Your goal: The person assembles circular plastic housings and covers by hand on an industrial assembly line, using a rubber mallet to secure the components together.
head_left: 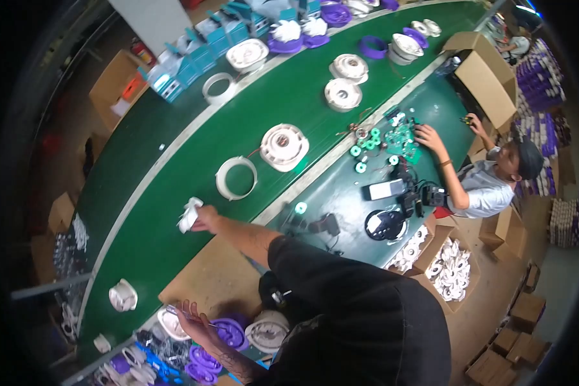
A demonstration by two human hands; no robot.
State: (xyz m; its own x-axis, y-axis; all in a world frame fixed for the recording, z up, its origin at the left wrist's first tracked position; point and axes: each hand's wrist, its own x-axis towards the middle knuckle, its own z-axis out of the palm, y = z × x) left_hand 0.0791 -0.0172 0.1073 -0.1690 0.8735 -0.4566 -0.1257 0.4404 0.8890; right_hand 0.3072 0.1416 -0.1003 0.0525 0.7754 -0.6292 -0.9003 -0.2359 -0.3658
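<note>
My right hand (205,219) reaches out over the green conveyor belt (154,225), its fingers closed on a white plastic part (189,215) with uneven, blade-like edges. Nearer to me, my left hand (196,323) is half curled around a slim rod-like tool (185,315). It hovers by a round white housing (172,323) and purple round housings (229,334). A brown cardboard sheet (202,273) lies between my two arms. Beyond my right hand, a white ring (236,178) and a round white motor base (284,147) with a copper centre sit on the belt.
A co-worker (486,183) handles green circuit boards (402,138) at the side table on the right. Cardboard boxes of white parts (449,270) stand below it. Teal cartons (206,42) line the belt's far side. A white cup-shaped part (123,295) rests at the belt's lower left.
</note>
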